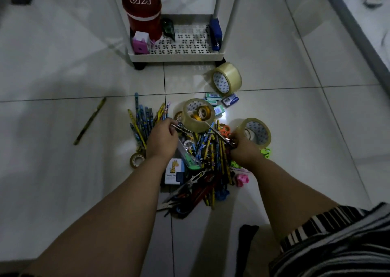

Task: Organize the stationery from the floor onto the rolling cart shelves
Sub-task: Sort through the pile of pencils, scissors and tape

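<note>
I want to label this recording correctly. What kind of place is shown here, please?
Probably a room in a home, though that is not certain. The floor has large glossy white tiles, a small white plastic rolling cart stands on it, and the person sits low over a pile of stationery spread on the tiles.

- "KD" in white letters, seen upside down, on the lid of the red tin [141, 1] in the cart [177, 56].
- Print on the giraffe card [174, 171] and small boxes [230, 100] is too blurred to read.
</note>
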